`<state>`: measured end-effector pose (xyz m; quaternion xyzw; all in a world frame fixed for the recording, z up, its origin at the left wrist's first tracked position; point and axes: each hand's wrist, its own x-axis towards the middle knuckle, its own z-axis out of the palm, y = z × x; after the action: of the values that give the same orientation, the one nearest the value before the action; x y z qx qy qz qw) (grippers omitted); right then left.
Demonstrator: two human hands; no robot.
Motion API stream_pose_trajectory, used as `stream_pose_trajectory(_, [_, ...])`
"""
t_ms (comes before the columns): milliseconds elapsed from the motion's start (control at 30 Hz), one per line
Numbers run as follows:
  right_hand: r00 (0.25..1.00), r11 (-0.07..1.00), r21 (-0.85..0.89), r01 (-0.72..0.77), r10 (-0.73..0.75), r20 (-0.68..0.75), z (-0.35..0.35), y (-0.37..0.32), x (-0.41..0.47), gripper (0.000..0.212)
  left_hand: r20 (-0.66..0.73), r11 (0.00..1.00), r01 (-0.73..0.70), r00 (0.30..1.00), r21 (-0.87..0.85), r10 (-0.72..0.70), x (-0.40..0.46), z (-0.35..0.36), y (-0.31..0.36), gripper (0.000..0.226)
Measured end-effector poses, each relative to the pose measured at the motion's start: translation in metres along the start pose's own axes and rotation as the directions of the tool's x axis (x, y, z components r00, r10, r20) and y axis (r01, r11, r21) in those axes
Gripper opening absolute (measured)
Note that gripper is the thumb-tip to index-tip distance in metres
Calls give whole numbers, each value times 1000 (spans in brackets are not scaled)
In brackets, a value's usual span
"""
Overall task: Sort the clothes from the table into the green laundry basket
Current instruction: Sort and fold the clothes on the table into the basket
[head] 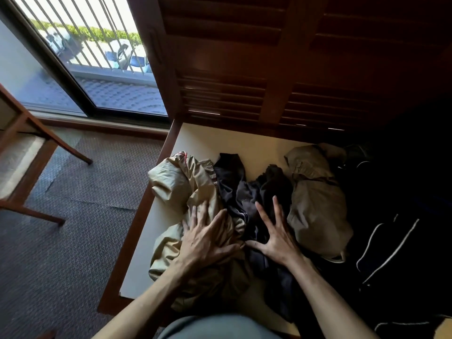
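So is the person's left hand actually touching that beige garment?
Touching. The head view shows the left hand lying flat on the beige garment, its straight fingers pressed into the fabric with no gap.

Off to your left a wooden chair stands on grey patterned carpet. Beyond it a glass door shows railing bars, a hedge and what look like parked cars. Straight ahead you face dark wooden louvred shutters.
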<state>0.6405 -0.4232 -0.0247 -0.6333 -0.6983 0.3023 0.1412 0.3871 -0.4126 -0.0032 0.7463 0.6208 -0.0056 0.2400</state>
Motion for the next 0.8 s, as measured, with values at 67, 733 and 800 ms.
stream_pose_trajectory(67, [1000,1000,1,-10,10,5,5,5,13,93,-47,999,-12,999,40,14,-2,9,-4,106])
stream_pose_trajectory(733, [988,977,-198,-76,47,-146,32,-4,47,30,2,999,-49,999,-9,49,47,-20,-12,62])
stream_pose_trajectory(800, [977,989,-99,-110,89,-195,25,-11,43,32,30,987,-34,999,-155,39,44,-35,-15,57])
